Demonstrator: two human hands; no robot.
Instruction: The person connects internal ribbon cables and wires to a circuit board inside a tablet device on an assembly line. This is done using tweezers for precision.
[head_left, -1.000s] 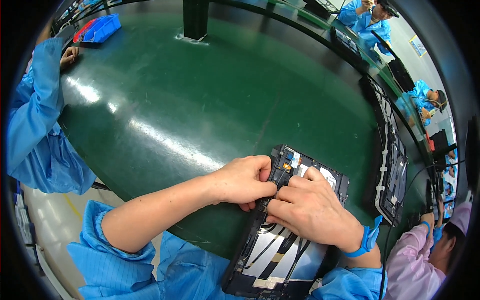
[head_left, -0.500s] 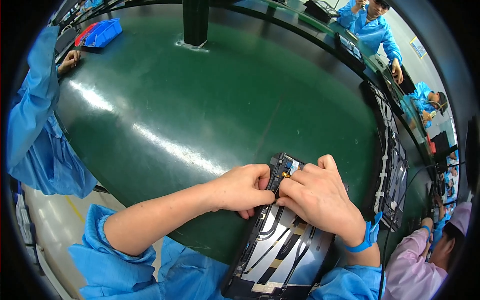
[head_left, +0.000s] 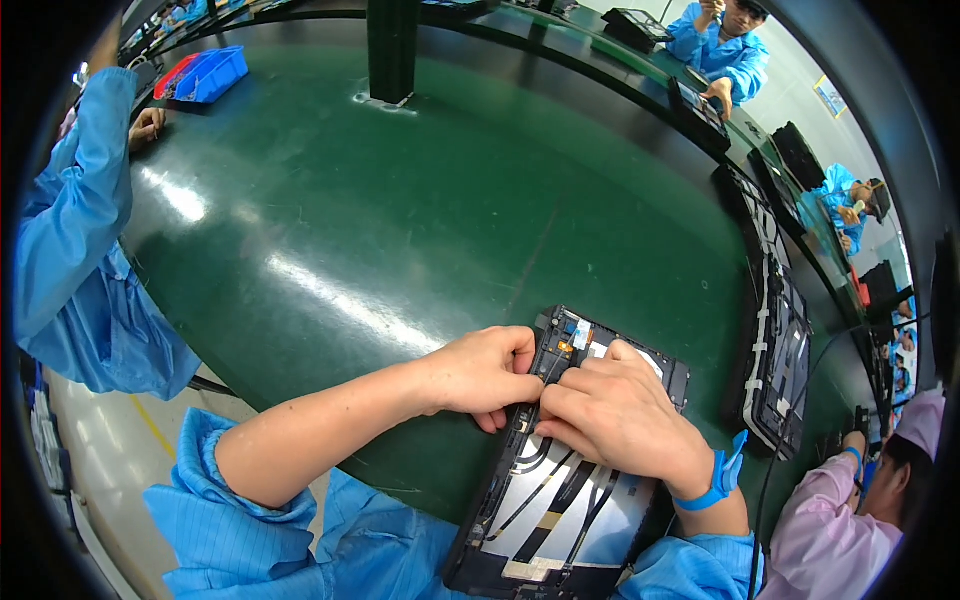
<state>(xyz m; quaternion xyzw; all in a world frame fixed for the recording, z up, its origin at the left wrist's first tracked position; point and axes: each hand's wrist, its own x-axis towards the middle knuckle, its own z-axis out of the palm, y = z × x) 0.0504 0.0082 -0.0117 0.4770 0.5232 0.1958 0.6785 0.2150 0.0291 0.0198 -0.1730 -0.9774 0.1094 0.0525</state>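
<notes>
An opened black electronic device, flat like a tablet (head_left: 622, 500), lies at a slant near the front edge of the table, its inside facing up. Black cables, a silver sheet and small yellowish parts show in it. My left hand (head_left: 482, 375) grips its left rim, with thumb and fingers curled round the edge. Over the upper middle of the device, my right hand (head_left: 620, 415) is closed, fingers bent and thumb tucked beneath. Its fingertips come down beside my left thumb at the cables along the left side; what they pinch is hidden. A blue band circles my right wrist.
More opened devices (head_left: 778, 370) stand in a row to the right, with a thin black cable nearby. A dark post (head_left: 392, 50) rises from the green table (head_left: 400, 200). Blue and red bins (head_left: 210, 75) sit far left. Co-workers are at left, right and far right.
My right hand has shifted slightly left and toward me, uncovering more of the device's far end. My left hand keeps its grip. A far co-worker's hand has moved onto a device.
</notes>
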